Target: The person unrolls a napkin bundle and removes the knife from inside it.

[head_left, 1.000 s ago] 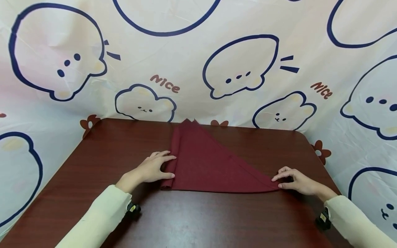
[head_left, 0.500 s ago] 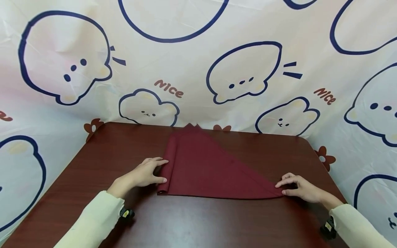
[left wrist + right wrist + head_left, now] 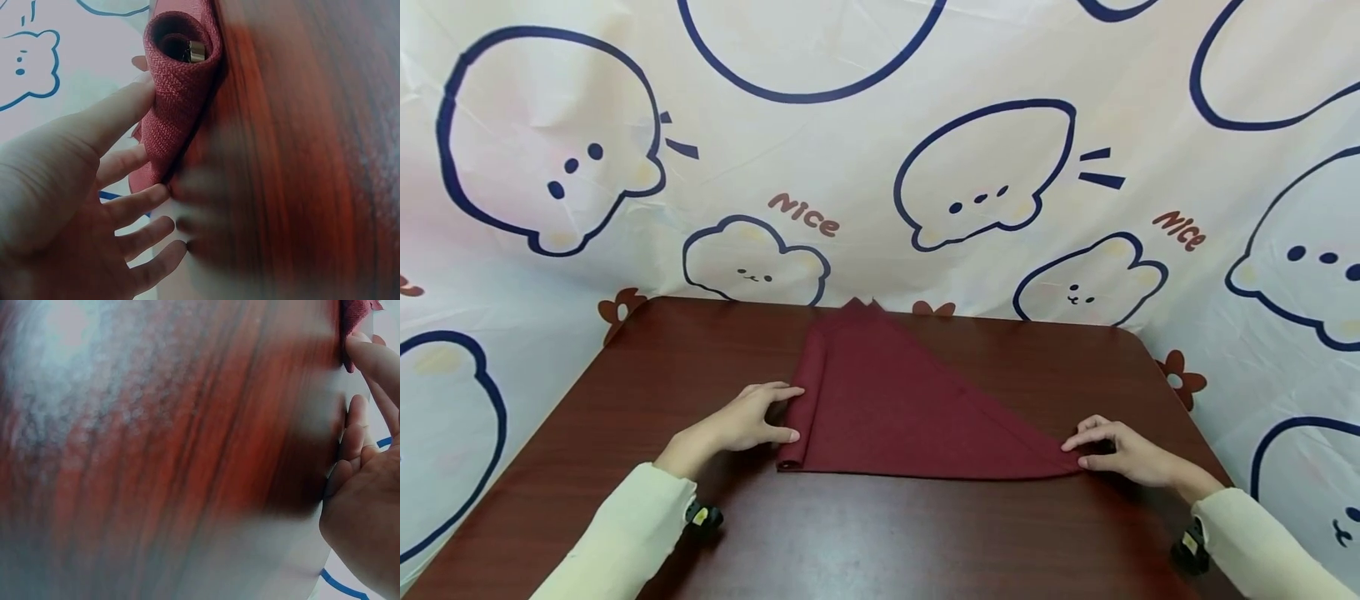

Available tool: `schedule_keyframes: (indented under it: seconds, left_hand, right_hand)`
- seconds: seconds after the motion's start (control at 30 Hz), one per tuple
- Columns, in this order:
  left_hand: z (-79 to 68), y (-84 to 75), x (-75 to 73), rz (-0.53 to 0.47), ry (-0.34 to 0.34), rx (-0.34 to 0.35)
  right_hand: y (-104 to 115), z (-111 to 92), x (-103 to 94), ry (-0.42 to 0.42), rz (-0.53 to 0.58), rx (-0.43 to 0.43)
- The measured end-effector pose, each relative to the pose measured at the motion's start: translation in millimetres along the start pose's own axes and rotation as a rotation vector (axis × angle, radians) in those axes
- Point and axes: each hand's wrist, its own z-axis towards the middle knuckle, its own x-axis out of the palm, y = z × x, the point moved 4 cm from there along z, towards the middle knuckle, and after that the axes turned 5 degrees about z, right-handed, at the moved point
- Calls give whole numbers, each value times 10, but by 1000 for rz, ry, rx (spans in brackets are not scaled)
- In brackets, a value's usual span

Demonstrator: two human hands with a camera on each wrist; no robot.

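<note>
A dark red cloth (image 3: 887, 408) lies on the table in a triangular shape, its left side wound into a roll (image 3: 808, 379). Against the outer left side of that roll rests my left hand (image 3: 737, 425), thumb and fingers spread and fairly straight. The left wrist view looks into the roll's near end (image 3: 178, 78), where a small gold and black piece (image 3: 196, 52) shows inside. At the cloth's right corner, my right hand (image 3: 1123, 454) pinches the fabric between thumb and forefinger. Only a bit of this corner (image 3: 356, 312) appears in the right wrist view.
The brown wooden table (image 3: 880, 542) has rounded far corners. A white sheet (image 3: 865, 167) printed with cartoon animals hangs behind and at both sides. The cloth's far points reach the table's back edge. Black wrist cameras sit below both cuffs.
My left hand and the roll have shifted slightly left, the near end most, over the last second. My right hand stays at the cloth's corner. The head view has tilted a little.
</note>
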Motion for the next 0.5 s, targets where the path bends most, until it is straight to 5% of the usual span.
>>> schedule_keyframes:
  seconds: [0.5]
  left_hand:
    - [-24,-23,8,-22,-13,16]
  right_hand:
    - [-17,2,-31,9,33,-36]
